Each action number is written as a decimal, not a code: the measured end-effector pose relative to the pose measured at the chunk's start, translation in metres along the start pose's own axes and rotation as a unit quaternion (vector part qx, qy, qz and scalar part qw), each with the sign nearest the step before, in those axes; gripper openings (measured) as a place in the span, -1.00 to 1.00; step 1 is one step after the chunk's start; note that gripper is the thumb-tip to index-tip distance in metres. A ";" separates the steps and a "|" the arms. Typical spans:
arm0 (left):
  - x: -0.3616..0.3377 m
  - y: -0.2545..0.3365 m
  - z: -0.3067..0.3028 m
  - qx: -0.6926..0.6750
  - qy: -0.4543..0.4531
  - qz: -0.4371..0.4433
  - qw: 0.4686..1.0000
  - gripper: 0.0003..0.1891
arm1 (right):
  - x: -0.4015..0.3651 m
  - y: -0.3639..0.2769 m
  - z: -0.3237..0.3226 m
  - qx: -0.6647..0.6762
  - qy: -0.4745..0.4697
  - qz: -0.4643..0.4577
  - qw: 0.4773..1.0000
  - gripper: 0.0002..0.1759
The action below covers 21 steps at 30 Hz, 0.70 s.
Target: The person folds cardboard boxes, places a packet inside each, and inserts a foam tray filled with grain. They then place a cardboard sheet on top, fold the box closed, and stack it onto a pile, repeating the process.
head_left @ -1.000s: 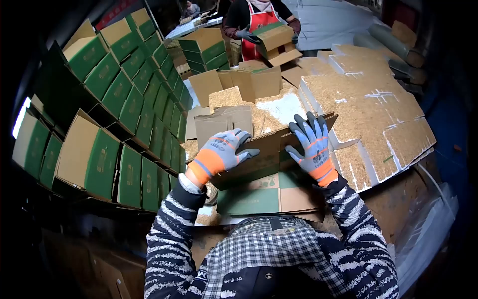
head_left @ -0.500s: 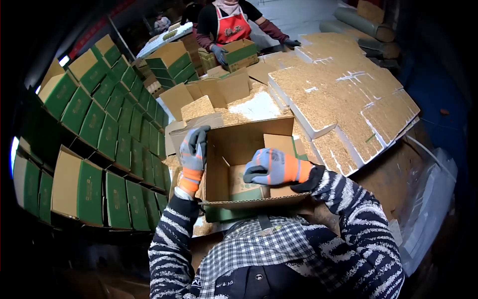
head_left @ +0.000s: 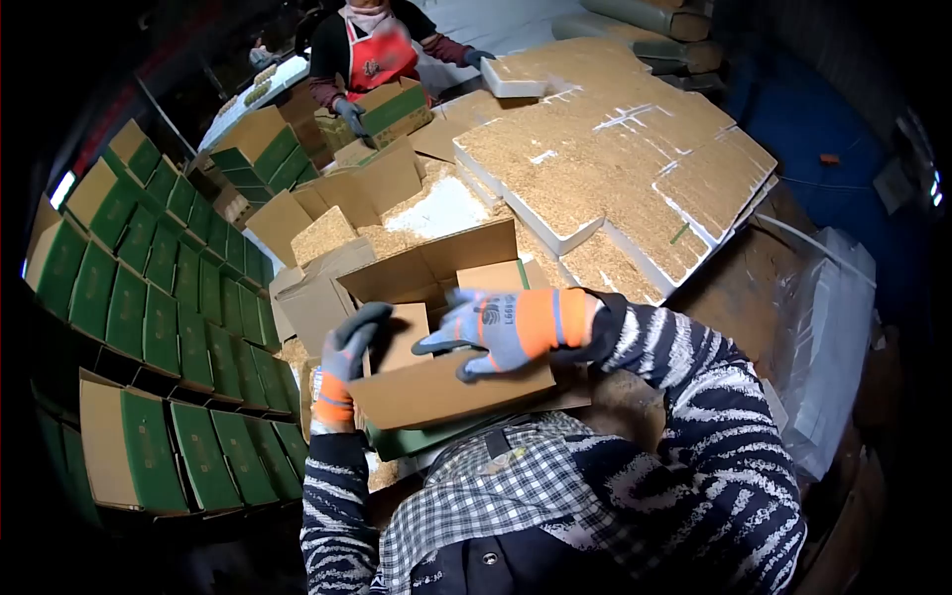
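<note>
An open cardboard box (head_left: 451, 395), brown inside and green outside, stands before my body. My left hand (head_left: 347, 352), in a grey and orange glove, is at the box's left edge, its fingers bent and apart with nothing visible between them. Over the box opening is my right hand (head_left: 486, 332), gloved the same way, palm down with fingers spread and nothing held. A brown flap inclines inward along the near side. Inside, a smaller cardboard panel shows beside the right hand's fingers. The box's bottom is mostly hidden.
Green and brown boxes (head_left: 124, 307) stand in rows at the left. Straw-coloured slabs with white sides (head_left: 615, 139) cover the right of the table. Across it, a person (head_left: 382, 59) in a red apron touches a white-edged slab and a green box. Clear plastic wrap (head_left: 823, 347) lies right.
The view has shifted right. The near flap of my box now leans inward. My right hand has risen and spread its fingers. The person opposite now has a hand at a raised slab.
</note>
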<state>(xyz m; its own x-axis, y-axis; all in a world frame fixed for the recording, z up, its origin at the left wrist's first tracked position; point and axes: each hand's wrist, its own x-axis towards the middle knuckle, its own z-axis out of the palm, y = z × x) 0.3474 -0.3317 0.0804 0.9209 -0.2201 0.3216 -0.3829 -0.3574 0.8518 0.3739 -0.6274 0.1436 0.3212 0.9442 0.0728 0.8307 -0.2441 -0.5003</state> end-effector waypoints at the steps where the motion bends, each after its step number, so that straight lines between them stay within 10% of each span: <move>1: -0.008 -0.005 -0.002 -0.078 0.091 0.020 0.993 -0.62 | 0.003 0.025 0.009 -0.110 0.079 -0.091 0.987 -0.34; 3: -0.023 -0.024 -0.013 -0.214 0.246 -0.067 0.943 -0.55 | 0.000 0.033 0.008 -0.083 -0.006 0.052 0.995 -0.32; 5: -0.045 -0.037 -0.024 -0.160 0.349 -0.143 0.912 -0.49 | -0.010 0.023 0.003 -0.010 0.130 0.100 0.986 -0.36; 7: -0.057 -0.019 -0.032 -0.124 0.282 -0.139 0.941 -0.43 | -0.011 0.030 0.017 0.101 0.328 0.046 0.938 -0.35; 8: -0.048 0.008 -0.032 -0.144 0.215 -0.104 0.960 -0.42 | 0.000 0.018 0.037 0.249 0.491 0.056 0.833 -0.38; 10: -0.007 0.090 -0.034 -0.120 0.076 -0.102 0.985 -0.41 | 0.028 0.025 0.101 0.431 0.538 0.111 0.716 -0.37; 13: 0.028 0.102 -0.030 -0.055 -0.030 -0.210 0.976 -0.38 | 0.034 0.059 0.199 0.452 0.372 0.175 0.791 -0.35; 16: 0.010 0.035 -0.009 0.221 -0.211 -0.080 0.949 -0.36 | -0.010 0.087 0.165 0.631 0.055 0.335 0.697 -0.48; 17: 0.004 0.037 0.009 0.243 -0.265 -0.087 0.929 -0.36 | -0.027 0.108 0.145 0.517 -0.004 0.401 0.756 -0.55; 18: 0.004 0.056 0.017 0.245 -0.322 -0.129 0.905 -0.43 | -0.060 0.138 0.145 0.425 0.172 0.381 0.803 -0.62; 21: 0.006 0.063 0.011 0.185 -0.390 -0.162 0.887 -0.59 | -0.120 0.218 0.112 0.137 0.449 0.551 0.690 -0.45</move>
<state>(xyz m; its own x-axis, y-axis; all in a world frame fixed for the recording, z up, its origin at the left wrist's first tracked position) 0.3277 -0.3655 0.1313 0.7119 -0.5608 -0.4227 -0.2368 -0.7583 0.6074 0.4648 -0.7692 -0.0711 0.9434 -0.3295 -0.0385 -0.2208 -0.5368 -0.8143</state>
